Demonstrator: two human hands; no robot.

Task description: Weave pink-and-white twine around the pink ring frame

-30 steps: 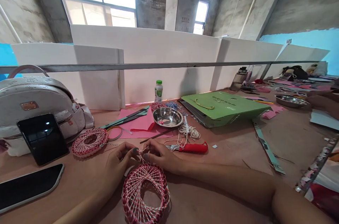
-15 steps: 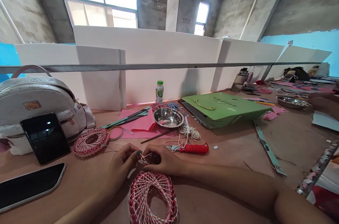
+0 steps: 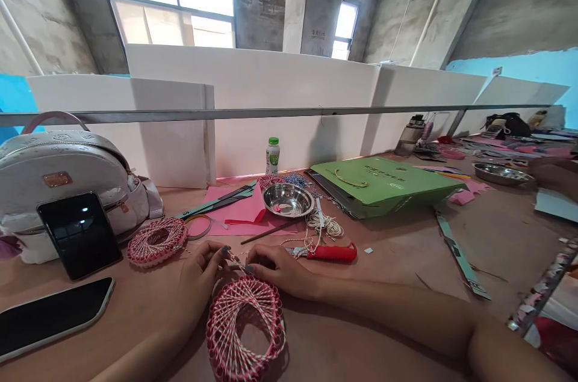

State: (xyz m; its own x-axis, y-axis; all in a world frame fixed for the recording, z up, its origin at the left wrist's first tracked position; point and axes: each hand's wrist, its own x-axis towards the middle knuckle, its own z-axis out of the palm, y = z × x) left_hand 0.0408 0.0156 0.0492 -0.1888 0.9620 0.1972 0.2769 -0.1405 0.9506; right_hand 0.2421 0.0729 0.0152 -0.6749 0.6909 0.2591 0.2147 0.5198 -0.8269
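Observation:
Between my two hands runs a red-and-white twisted cord (image 3: 235, 259). My left hand (image 3: 206, 268) pinches it between thumb and fingers. My right hand (image 3: 276, 268) is closed on the same cord, its thumb and index finger close to the left fingertips. Just below them lies an oval ring woven with red-and-white cord (image 3: 221, 316), its rim edged in pink loops and its middle open. The cord lies at the top edge of this ring; the exact join is hidden by my fingers. Red-handled scissors (image 3: 332, 253) lie beyond my right hand, with their blades partly hidden.
A second woven ring (image 3: 157, 242) sits left, beside a propped phone (image 3: 79, 236) and a silver backpack (image 3: 67, 171). Another phone (image 3: 54, 319) lies flat. Ahead are a metal bowl (image 3: 288, 200), white cord (image 3: 332, 227) and a green paper bag (image 3: 383, 186). A person's hand (image 3: 553, 177) shows far right.
The woven ring has shifted left and slightly up. My left hand has drawn a little left, and a short stretch of cord now shows between the hands.

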